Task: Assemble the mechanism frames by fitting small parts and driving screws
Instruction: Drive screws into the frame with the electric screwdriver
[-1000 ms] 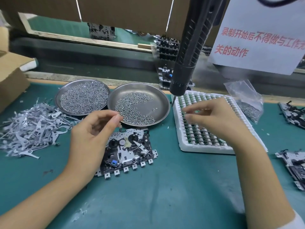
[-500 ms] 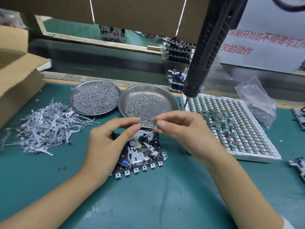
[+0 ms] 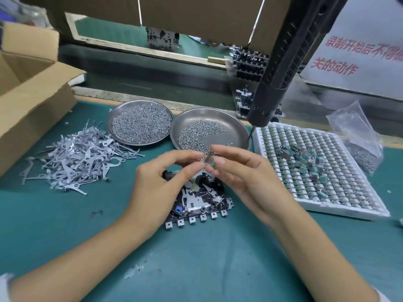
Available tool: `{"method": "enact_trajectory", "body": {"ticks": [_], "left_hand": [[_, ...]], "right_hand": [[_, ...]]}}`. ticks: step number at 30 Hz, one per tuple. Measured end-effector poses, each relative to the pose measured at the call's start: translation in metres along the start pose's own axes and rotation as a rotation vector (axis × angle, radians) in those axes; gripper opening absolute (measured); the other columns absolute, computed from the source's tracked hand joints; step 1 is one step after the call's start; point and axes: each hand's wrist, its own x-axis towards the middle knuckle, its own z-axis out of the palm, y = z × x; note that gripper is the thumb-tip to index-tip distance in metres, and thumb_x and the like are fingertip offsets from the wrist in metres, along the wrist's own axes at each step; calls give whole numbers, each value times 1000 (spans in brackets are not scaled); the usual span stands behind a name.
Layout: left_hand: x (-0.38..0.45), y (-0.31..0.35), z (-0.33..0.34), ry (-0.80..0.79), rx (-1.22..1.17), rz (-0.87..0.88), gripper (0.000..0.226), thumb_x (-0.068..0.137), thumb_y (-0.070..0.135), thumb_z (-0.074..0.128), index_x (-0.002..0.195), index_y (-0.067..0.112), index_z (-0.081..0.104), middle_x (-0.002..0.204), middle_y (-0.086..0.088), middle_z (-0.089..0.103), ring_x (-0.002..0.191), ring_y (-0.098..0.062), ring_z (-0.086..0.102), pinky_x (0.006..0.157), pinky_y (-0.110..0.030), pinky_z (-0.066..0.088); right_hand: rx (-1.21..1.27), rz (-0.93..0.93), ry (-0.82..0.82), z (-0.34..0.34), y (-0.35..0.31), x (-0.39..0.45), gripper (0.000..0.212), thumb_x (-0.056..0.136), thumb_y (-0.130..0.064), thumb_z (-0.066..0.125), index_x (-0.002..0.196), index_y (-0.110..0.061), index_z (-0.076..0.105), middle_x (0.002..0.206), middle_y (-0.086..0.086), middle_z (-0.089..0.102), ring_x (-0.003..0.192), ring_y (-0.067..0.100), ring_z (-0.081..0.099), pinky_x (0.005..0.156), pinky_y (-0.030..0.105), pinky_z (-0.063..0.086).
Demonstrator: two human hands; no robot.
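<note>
One mechanism frame [image 3: 197, 198] lies on the tabletop [image 3: 196, 258] just below both hands, already carrying levers and gears, so the work looks midway. The right hand [image 3: 244, 179] pinches a small part [image 3: 212, 163] with a green end above the frame; the left hand [image 3: 161, 177] pinches at the same part from the other side. Fitting it and driving screws from the near dish [image 3: 235, 127] still remain. The hanging screwdriver [image 3: 281, 68] is untouched. The part's shape is blurred, and the hands hide the frame's upper edge.

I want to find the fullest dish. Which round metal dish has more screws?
The left dish, beside the pile of metal levers; screws cover its floor. The right dish shows bare metal.
</note>
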Motion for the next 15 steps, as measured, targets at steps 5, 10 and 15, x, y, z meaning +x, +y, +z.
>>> {"method": "enact_trajectory", "body": {"ticks": [5, 10, 15], "left_hand": [[1, 0, -1, -6, 24, 4, 16, 75, 24, 68, 89, 32, 70, 84, 17, 72, 80, 3, 65, 69, -5, 45], [0, 0, -1, -5, 24, 4, 16, 76, 21, 69, 90, 29, 71, 85, 14, 72, 80, 0, 66, 67, -6, 46], [1, -2, -2, 8, 26, -21, 15, 75, 24, 70, 89, 28, 71, 84, 14, 72, 79, -1, 65, 71, -11, 48]], "right_hand": [[-46, 14, -24, 2, -2, -2, 24, 72, -11, 68, 94, -15, 77, 93, 9, 74, 79, 15, 70, 65, 17, 51], [-42, -40, -13, 5, 0, -4, 17, 70, -7, 69, 86, -7, 75, 92, 16, 72, 85, 22, 71, 73, 19, 53], [-80, -81, 29, 6, 0, -4, 15, 70, -9, 71, 84, -4, 72, 88, 15, 72, 88, 27, 71, 78, 23, 54]]}}
